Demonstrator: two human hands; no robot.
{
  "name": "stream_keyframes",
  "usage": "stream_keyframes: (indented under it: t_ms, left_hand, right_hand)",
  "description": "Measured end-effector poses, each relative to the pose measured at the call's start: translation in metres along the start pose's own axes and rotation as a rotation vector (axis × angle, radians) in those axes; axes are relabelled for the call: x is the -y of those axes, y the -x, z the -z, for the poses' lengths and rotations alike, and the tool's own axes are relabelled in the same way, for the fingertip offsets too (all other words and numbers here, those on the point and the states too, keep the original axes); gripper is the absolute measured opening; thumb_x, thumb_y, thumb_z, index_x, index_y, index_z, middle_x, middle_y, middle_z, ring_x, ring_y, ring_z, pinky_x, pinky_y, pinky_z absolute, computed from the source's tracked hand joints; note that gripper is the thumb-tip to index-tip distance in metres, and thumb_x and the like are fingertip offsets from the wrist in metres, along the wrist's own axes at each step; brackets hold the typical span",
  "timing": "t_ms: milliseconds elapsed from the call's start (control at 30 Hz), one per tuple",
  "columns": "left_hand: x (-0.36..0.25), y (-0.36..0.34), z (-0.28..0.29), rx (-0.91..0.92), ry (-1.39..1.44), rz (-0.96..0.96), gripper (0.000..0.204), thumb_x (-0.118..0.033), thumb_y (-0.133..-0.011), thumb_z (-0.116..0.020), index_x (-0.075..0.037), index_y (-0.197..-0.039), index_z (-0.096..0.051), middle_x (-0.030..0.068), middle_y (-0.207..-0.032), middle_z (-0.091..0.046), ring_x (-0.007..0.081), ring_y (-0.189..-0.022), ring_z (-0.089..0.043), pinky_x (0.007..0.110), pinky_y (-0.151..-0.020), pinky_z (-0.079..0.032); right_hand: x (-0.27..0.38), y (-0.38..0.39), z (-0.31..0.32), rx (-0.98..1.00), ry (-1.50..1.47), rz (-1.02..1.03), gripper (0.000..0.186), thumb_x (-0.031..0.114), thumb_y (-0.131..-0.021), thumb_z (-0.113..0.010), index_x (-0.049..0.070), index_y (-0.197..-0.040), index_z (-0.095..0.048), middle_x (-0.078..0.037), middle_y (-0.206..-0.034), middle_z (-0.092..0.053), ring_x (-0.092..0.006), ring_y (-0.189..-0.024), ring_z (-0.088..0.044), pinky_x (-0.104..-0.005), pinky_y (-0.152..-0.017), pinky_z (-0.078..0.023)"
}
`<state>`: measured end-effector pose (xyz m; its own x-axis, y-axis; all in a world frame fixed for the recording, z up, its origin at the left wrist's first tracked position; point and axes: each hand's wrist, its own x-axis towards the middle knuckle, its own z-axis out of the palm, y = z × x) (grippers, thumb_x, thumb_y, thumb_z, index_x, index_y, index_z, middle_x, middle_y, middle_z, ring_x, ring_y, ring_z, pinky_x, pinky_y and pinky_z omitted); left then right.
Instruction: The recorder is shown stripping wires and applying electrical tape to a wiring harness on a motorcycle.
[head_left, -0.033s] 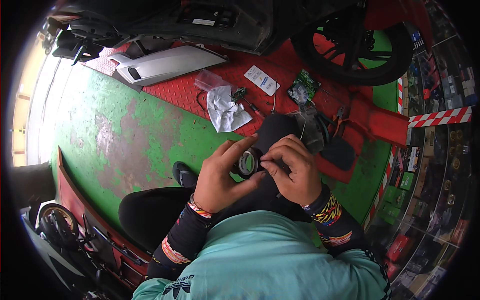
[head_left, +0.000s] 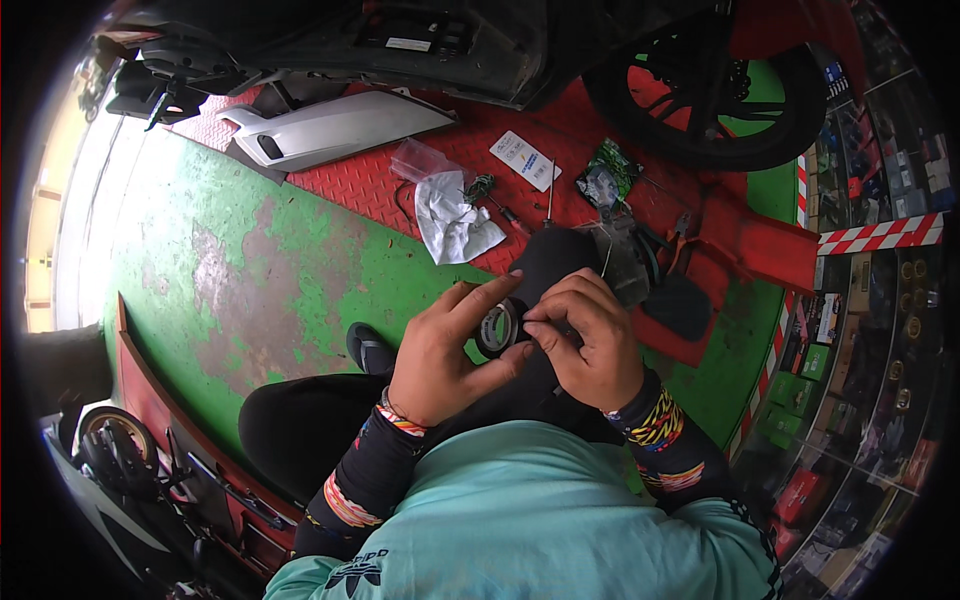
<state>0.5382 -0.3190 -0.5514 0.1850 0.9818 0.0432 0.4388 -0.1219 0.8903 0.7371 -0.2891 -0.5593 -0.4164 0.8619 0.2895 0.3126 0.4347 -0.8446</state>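
Note:
My left hand (head_left: 438, 358) holds a small roll of black tape (head_left: 496, 328) between thumb and fingers, in front of my chest. My right hand (head_left: 592, 342) pinches at the roll's right edge with thumb and forefinger. Both hands hover over my black-trousered knee (head_left: 560, 260). Black sleeves with patterned cuffs cover both forearms, and the left wrist has a woven band.
A red checker-plate ramp (head_left: 380, 190) carries a white scooter panel (head_left: 330, 130), a white rag (head_left: 455, 225), a clear plastic bag (head_left: 420, 160), a white card (head_left: 525, 158), a green packet (head_left: 605, 180), a screwdriver (head_left: 550, 200) and pliers (head_left: 680, 225). A scooter wheel (head_left: 720, 100) stands behind. Shelves of goods (head_left: 870, 330) line the right.

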Motion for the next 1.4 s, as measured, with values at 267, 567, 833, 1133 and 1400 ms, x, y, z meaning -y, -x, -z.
stream_keyframes:
  t_ms: [267, 567, 833, 1133, 1400]
  left_hand:
    - [0.013, -0.003, 0.007, 0.075, -0.047, -0.021, 0.044, -0.015, -0.075, -0.077, 0.0, -0.114, -0.064, 0.0177, -0.114, -0.065, 0.0339, -0.097, -0.067, 0.04, -0.087, -0.053]
    - [-0.003, -0.004, 0.02, 0.45, -0.044, -0.044, 0.047, -0.021, -0.089, -0.063, -0.001, -0.129, -0.047, 0.0212, -0.114, -0.056, 0.0381, -0.1, -0.062, 0.043, -0.088, -0.05]
    - [0.007, -0.015, 0.045, 0.497, -0.167, 0.071, 0.036, -0.025, -0.097, -0.063, -0.001, -0.122, -0.053, 0.0183, -0.105, -0.061, 0.0365, -0.098, -0.064, 0.043, -0.085, -0.05]
    - [0.011, -0.018, 0.052, 0.476, -0.058, -0.055, 0.033, -0.027, -0.094, -0.067, -0.001, -0.108, -0.053, 0.0178, -0.087, -0.06, 0.0378, -0.084, -0.063, 0.046, -0.075, -0.05]
    - [0.021, -0.012, 0.055, 0.351, -0.116, -0.019, 0.015, -0.009, -0.088, -0.06, 0.0, -0.099, -0.062, 0.0171, -0.097, -0.064, 0.0358, -0.087, -0.064, 0.044, -0.079, -0.05]
  right_hand:
    - [0.004, 0.013, -0.005, -0.06, -0.008, 0.05, 0.012, 0.001, -0.086, -0.072, 0.003, -0.09, -0.061, -0.01, -0.088, -0.062, -0.0292, -0.083, -0.059, -0.0401, -0.074, -0.048]
    - [0.01, 0.012, -0.001, -0.083, -0.097, -0.064, 0.009, 0.0, -0.086, -0.071, 0.001, -0.091, -0.063, -0.01, -0.089, -0.063, -0.0287, -0.084, -0.06, -0.039, -0.076, -0.048]
    - [0.011, 0.021, -0.008, -0.159, -0.205, -0.081, 0.008, 0.002, -0.088, -0.07, 0.001, -0.092, -0.062, -0.01, -0.089, -0.063, -0.0264, -0.083, -0.06, -0.0366, -0.078, -0.048]
    - [0.011, 0.018, -0.012, -0.208, -0.391, -0.269, 0.009, 0.006, -0.095, -0.068, 0.001, -0.094, -0.061, -0.004, -0.089, -0.06, -0.0103, -0.08, -0.055, -0.0257, -0.072, -0.045]
    - [-0.007, 0.012, -0.011, -0.124, -0.355, -0.417, 0.009, 0.007, -0.097, -0.068, 0.002, -0.096, -0.062, 0.003, -0.084, -0.056, -0.0036, -0.074, -0.049, -0.0208, -0.065, -0.04]
